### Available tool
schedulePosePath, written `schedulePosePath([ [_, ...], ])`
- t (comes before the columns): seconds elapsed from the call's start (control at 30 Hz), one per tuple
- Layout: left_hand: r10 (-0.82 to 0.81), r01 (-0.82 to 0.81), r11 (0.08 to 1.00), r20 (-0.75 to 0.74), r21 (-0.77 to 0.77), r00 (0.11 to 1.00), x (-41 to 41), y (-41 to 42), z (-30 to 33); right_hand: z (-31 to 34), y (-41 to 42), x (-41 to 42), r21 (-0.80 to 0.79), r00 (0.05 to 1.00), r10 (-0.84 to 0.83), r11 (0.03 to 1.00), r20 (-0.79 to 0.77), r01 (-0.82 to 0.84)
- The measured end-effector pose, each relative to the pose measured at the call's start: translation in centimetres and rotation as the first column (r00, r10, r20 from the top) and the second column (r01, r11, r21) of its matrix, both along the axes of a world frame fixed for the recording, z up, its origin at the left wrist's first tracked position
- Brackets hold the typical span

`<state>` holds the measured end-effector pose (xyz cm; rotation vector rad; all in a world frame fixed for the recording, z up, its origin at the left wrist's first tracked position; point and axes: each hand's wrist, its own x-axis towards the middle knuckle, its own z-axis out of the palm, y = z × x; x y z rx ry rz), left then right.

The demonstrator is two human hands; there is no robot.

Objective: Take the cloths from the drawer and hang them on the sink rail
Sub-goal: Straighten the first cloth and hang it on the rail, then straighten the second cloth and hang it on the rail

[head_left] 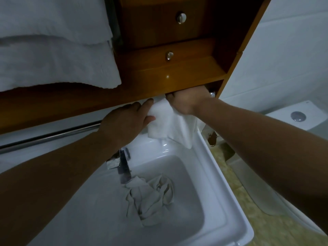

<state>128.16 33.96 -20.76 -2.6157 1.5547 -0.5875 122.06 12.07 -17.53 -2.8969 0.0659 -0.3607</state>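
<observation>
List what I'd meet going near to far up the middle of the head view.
Crumpled grey cloth in the white sink basin → chrome faucet → white cloth held in both hands → lower round metal drawer knob → upper round metal knob.

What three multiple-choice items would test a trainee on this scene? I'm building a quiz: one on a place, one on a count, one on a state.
1. Where is the crumpled cloth?
A. on the rail
B. in the sink basin
C. on the toilet

2. How many round knobs show on the wooden cabinet above the hands?
A. two
B. four
C. none

3. What is the state of the white cloth?
A. folded on a shelf
B. lying on the floor
C. held by both hands

Answers: B, it lies in the sink below the tap; A, one on each drawer front; C, left hand and right hand both grip it.
</observation>
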Motion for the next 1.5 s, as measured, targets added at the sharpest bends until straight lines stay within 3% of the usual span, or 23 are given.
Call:
schedulePosePath([
  [0.13,0.012,-0.011,1.000,0.075,-0.005,0.997,-0.1,0.0,-0.3,-1.5,-0.2,-2.3,-0.221,0.973,0.045,0.975,0.227,0.007],
  [0.27,-0.007,0.008,1.000,0.077,-0.010,0.997,-0.1,-0.2,-0.1,-3.2,-0.9,-4.3,-0.342,0.967,0.060,0.939,0.246,0.029],
  [0.43,0.012,-0.012,1.000,0.065,-0.012,0.998,-0.3,-0.2,-0.1,-1.8,-0.1,-2.7,-0.225,0.994,-0.049,0.972,0.094,0.069],
  [0.6,0.020,-0.019,1.000,0.037,-0.024,0.999,-0.3,-0.2,0.0,-0.2,-2.0,-0.1,0.027,0.973,0.049,0.999,-0.226,-0.044],
  [0.67,0.010,-0.009,1.000,0.034,-0.030,0.999,-0.4,-0.3,-0.2,-0.1,-2.8,0.3,0.061,0.966,0.096,0.995,-0.241,-0.083],
  [0.83,0.003,-0.001,0.999,0.038,-0.039,0.999,-0.3,-0.3,-0.1,0.4,-3.0,-0.8,0.004,0.984,0.128,0.992,-0.127,-0.129],
  [1.0,0.012,-0.014,0.997,-0.025,-0.077,1.000,-0.6,-0.5,-0.1,0.0,-2.6,-1.8,0.008,0.997,0.067,0.998,-0.050,-0.067],
  [1.17,0.076,-0.083,0.992,-0.079,-0.095,0.994,-1.5,-0.2,0.7,-1.1,-3.0,-3.6,-0.164,0.999,0.000,0.986,0.047,0.007],
  [1.27,0.040,-0.064,0.985,-0.147,-0.163,0.988,-3.1,0.2,1.9,-1.5,-2.2,-4.6,-0.183,0.982,-0.019,0.982,0.189,0.054],
  [1.4,-0.035,0.006,0.976,-0.130,-0.216,0.991,-6.9,2.8,1.5,-3.4,0.3,-7.5,-0.208,0.916,0.058,0.978,0.397,0.028],
  [1.5,-0.001,-0.029,0.979,-0.149,-0.200,0.989,-9.0,5.4,-0.7,-5.8,2.8,-9.9,-0.200,0.888,0.144,0.978,0.436,-0.060],
])
